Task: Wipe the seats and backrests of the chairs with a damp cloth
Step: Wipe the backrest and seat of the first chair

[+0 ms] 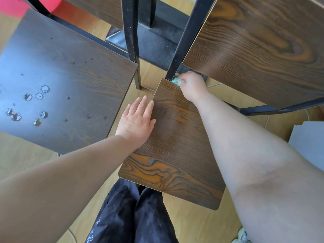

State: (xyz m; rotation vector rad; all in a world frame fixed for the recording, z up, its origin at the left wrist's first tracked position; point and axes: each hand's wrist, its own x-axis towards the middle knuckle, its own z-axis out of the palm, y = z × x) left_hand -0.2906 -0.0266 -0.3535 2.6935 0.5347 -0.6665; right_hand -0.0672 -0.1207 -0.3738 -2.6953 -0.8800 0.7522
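Pale wood flooring (21, 165) lay under the whole scene. Left of the upright wood-grain panel (175, 155) at the centre, which I took for a chair backrest, sat the biggest surface, a dark chair seat (66, 81) with chipped patches in its finish. Right of the panel was a second seat (263, 55) with glossier grain. Beyond the panel's far end stood a black table base (154, 41), dusty and speckled, and a black post (185, 37) met the panel's far left corner.

The left hand (136, 120) lay flat on the panel's left edge, fingers straight, steadying it. The right hand (193, 86) was at the panel's far end, just beside the post, fingers curled round a bunched green cloth (177, 81) that was mostly hidden under them.

By my reading the wipe was in its middle stretch: the cloth was working the panel's far end, and faint dull smears across the panel's middle suggested it had been gone over. Whether either seat had been wiped could not be told; neither looked plainly wet.
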